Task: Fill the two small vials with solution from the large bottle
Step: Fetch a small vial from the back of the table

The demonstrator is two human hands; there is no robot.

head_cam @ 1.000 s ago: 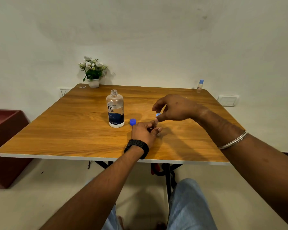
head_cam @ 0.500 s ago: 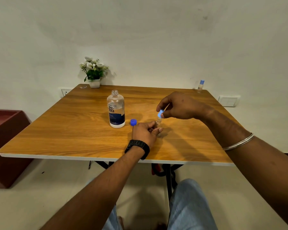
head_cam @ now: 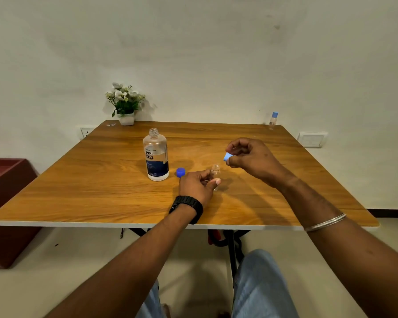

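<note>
The large clear bottle (head_cam: 156,154) with a dark blue label stands uncapped near the table's middle. Its blue cap (head_cam: 180,172) lies just to its right. My left hand (head_cam: 198,184) pinches a small clear vial (head_cam: 215,172) that stands upright on the table with its mouth uncovered. My right hand (head_cam: 251,158) hovers up and to the right of it, holding the vial's light blue cap (head_cam: 227,157) between thumb and fingers. A second small vial (head_cam: 273,120) with a blue cap stands at the table's far right corner.
A white pot of flowers (head_cam: 125,104) sits at the far left corner of the wooden table (head_cam: 101,191). A dark red cabinet (head_cam: 5,203) stands left of the table. Wall sockets (head_cam: 311,139) sit behind the table.
My right hand has lifted the light blue cap off the small vial and drawn it up and to the right. My left hand has kept its hold on the vial.
</note>
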